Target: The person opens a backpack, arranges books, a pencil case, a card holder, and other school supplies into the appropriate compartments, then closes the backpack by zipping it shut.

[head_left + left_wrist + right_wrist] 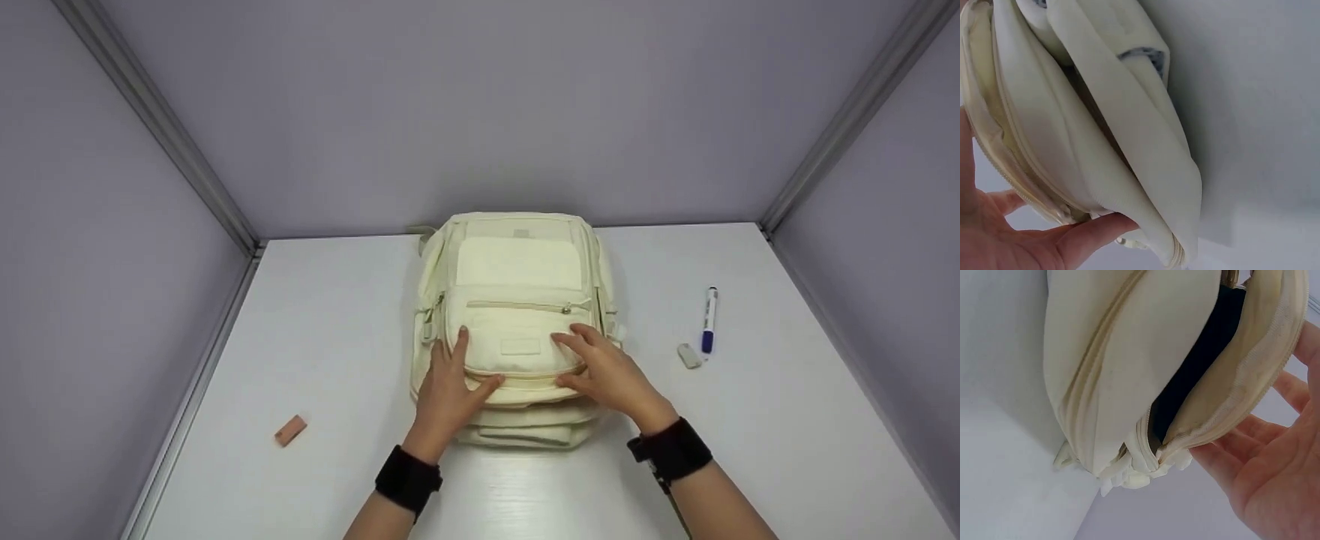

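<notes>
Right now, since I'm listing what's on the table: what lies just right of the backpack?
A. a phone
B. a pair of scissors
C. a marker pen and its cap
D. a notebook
C: a marker pen lies right of the backpack, its loose cap beside it.

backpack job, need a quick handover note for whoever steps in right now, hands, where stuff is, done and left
Left hand: fingers resting on the front pocket of the cream backpack, thumb under the pocket's edge, no firm grip visible.
Right hand: fingers resting flat on the same pocket from the right side.
Backpack lies flat mid-table, front up. The wrist views show the front pocket unzipped and gaping, dark inside.
On the table: marker and a small grey eraser to the right, a small brown block far left.
Done: pocket open. Left: none of the loose items is in the backpack yet.
</notes>
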`<action>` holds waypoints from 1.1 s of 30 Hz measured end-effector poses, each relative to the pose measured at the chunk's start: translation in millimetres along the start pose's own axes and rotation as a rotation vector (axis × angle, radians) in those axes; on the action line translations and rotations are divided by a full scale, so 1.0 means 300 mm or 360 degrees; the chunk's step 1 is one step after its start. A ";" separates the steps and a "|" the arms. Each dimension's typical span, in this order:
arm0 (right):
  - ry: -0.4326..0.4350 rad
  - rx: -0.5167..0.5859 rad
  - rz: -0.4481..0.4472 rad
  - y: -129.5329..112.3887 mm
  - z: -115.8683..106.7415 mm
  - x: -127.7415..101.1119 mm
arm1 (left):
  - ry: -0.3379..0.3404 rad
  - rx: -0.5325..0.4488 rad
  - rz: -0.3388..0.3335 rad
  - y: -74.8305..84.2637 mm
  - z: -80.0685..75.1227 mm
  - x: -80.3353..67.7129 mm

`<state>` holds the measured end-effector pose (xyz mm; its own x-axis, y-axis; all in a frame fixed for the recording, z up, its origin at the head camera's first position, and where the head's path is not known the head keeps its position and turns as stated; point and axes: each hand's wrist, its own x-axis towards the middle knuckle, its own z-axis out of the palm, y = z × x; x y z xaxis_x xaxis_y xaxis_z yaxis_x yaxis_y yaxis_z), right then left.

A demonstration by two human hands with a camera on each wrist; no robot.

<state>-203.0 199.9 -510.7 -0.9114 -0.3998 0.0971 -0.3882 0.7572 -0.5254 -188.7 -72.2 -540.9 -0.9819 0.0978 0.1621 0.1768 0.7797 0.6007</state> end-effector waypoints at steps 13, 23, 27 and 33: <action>0.0102 -0.0101 -0.0075 0.008 0.018 0.051 | -0.0026 -0.0003 -0.0020 -0.015 0.022 0.034; 0.0192 -0.0164 -0.0204 0.001 0.016 0.054 | -0.0102 -0.0046 -0.0157 -0.100 -0.085 0.154; 0.0181 -0.0101 -0.0181 0.006 0.007 0.056 | 0.0113 0.0046 -0.0174 -0.139 -0.082 0.217; 0.0071 0.0012 -0.0093 0.014 0.010 0.056 | 0.0091 0.0154 -0.0063 -0.167 -0.065 0.294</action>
<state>-219.4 194.8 -513.7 -0.8924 -0.4200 0.1653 -0.4402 0.7290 -0.5242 -282.8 -114.7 -541.5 -0.9820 0.0328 0.1858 0.1282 0.8385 0.5295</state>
